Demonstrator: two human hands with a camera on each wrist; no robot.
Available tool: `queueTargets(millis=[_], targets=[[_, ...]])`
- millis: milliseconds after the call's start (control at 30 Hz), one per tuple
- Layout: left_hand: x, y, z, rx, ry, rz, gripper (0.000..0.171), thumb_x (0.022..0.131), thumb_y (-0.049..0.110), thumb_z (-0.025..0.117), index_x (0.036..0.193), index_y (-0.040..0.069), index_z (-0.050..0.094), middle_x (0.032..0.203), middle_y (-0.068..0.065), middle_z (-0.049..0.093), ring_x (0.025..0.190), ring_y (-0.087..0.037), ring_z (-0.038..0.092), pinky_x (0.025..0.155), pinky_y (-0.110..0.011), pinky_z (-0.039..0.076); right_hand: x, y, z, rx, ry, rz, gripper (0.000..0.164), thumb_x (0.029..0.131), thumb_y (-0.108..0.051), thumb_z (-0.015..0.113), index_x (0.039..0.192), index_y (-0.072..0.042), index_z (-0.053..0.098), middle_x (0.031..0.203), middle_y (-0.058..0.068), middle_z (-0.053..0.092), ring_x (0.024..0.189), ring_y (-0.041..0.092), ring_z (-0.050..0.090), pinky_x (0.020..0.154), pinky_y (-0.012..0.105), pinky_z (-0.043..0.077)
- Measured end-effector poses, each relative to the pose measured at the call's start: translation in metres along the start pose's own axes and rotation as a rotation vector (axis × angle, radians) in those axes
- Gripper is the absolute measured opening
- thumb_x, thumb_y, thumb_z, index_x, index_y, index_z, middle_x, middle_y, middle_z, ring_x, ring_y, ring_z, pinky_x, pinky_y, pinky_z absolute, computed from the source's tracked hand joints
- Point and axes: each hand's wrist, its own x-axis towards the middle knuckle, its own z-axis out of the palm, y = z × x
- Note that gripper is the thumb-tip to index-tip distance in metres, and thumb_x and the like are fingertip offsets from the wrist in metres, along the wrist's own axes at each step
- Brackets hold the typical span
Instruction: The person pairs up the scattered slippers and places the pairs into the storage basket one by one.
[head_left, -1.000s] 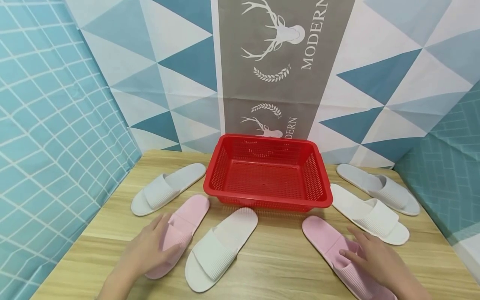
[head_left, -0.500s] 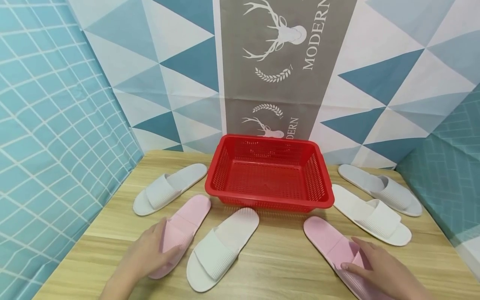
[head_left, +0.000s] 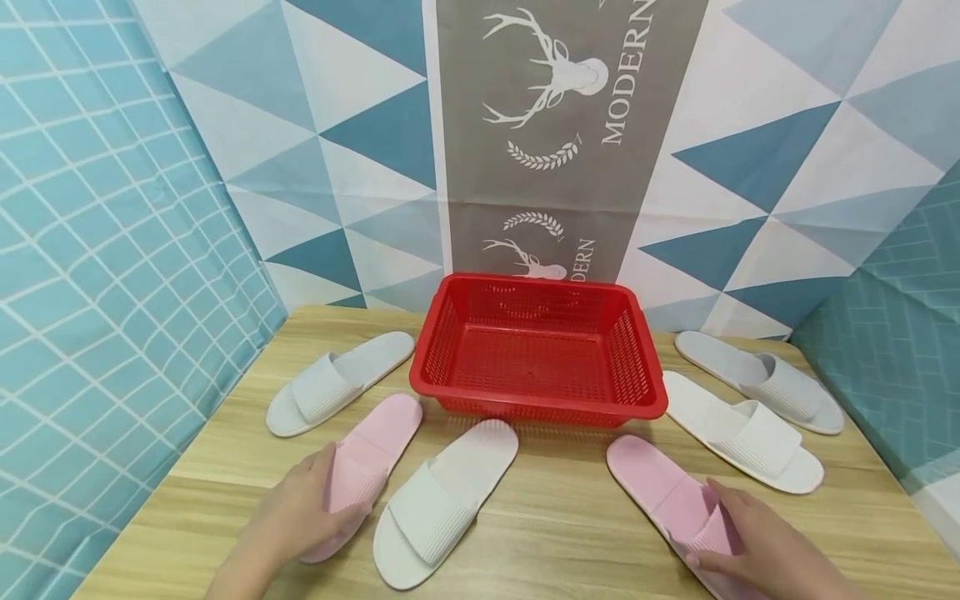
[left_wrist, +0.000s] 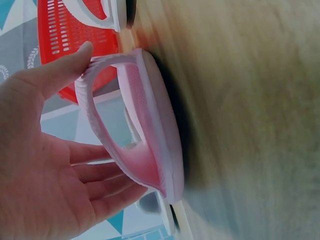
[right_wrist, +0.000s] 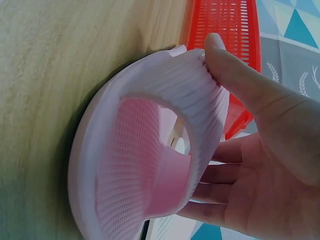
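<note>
A pink slipper lies left of the middle of the table, toe strap toward me. Over its ribbed strap my left hand spans, thumb on one side and fingers along the other. At the right lies a matching pink slipper. My right hand grips its strap from above, thumb at the near-left edge and fingers down the far side. In both wrist views the soles stay close over the wooden surface. Part of each slipper's front is hidden by the hand.
A red perforated basket stands at the back middle. A white slipper lies between the hands, another white slipper at the right. Grey slippers flank the basket. Patterned cloth rises behind the wooden table.
My right thumb and fingers have closed in on the right slipper's strap, which bulges up more. The left thumb has come against its slipper's strap. The other slippers and the basket stay put.
</note>
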Motion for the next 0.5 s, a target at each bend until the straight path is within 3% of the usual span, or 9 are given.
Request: queueTargets(millis=[500], targets=[[0.006,-0.012,-0.002,-0.121,0.014,0.133,0.093,0.069,0.041,0.082,0.134,-0.013,0.043,0.129,-0.029,0.057,0.117,-0.046,0.055,0.098,-0.058,0.046,0.006,0.005,0.001,-0.022,0.092,-0.096,0.102,0.063,-0.07,0.073,0.131,0.002,0.052,0.121,0.012,0.064,0.108,0.025,0.06,0.089,0.051,0.052]])
